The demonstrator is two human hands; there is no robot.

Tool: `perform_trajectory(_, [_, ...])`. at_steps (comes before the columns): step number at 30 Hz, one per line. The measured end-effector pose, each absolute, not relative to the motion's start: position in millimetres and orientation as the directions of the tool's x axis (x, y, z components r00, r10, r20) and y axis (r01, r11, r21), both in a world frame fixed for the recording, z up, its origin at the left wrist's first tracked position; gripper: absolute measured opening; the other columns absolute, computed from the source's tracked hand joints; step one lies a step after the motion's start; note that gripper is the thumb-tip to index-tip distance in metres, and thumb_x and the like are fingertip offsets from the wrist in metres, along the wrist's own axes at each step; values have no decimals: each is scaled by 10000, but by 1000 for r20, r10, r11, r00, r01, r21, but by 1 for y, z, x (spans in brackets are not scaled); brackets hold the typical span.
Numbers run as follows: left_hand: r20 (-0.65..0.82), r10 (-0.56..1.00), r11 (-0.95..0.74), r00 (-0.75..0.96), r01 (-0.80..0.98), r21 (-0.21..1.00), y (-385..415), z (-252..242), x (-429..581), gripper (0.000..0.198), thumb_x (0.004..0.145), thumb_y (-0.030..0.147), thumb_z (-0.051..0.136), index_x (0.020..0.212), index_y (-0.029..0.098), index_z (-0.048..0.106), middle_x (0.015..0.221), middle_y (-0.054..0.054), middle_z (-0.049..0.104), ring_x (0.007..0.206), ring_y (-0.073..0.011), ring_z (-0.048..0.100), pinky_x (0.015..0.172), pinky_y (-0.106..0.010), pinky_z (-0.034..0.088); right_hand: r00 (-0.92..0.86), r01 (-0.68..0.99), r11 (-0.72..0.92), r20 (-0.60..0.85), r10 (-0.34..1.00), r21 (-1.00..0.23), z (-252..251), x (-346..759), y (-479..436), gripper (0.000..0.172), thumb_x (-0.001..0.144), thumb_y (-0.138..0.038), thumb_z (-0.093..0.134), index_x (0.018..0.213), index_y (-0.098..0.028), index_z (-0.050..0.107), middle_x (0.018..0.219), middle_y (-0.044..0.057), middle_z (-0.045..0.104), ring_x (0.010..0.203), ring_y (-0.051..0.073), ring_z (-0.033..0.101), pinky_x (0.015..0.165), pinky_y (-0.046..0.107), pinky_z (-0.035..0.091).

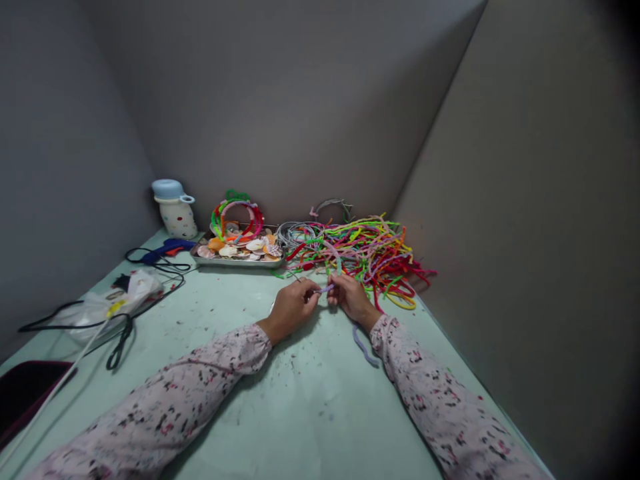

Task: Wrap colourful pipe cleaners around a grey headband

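Near the middle of the table, my left hand [294,307] pinches a thin wire hoop. Close on its right, my right hand [350,297] has its fingers closed on a lilac fuzzy stem [326,289], whose short stretch spans the gap between the hands. A loose lilac length [364,347] hangs or lies below my right wrist. Pale green and pink fuzzy covering [334,252] rises in a curve above my right fingers. How the stem meets the wire is too small to make out.
A metal tray [240,263] of shells, with colourful hoops [237,217], stands behind my left hand. Grey wire coils [299,235] and a heap of fuzzy stems [375,253] lie right of it. At left are a bottle [176,213], black cable [119,340] and plastic bag [143,287].
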State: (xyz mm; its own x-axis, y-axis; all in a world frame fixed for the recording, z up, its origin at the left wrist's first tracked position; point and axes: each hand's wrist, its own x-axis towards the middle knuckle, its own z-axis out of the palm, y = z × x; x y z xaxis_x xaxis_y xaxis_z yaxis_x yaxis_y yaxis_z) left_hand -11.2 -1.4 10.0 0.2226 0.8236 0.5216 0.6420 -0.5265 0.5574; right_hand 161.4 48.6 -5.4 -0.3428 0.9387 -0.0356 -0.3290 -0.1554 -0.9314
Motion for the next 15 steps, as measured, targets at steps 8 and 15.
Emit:
perform_trajectory(8, [519, 833, -506, 192, 642, 576, 0, 11, -11, 120, 814, 174, 553, 877, 183, 654, 735, -6, 620, 684, -126, 554, 634, -229, 411, -379, -281, -151, -35, 925, -948, -4, 161, 47, 236, 765, -402, 655, 758, -178, 582, 551, -15, 591, 432, 101, 555, 373, 188, 391])
perform_trajectory(15, [514, 833, -511, 204, 638, 576, -1, 11, -11, 123, 810, 161, 547, 860, 192, 655, 750, -8, 619, 705, -132, 559, 649, -234, 413, -397, -289, -167, -41, 917, -943, -7, 162, 48, 202, 774, -362, 645, 746, -173, 581, 545, -19, 604, 427, 100, 567, 370, 176, 401])
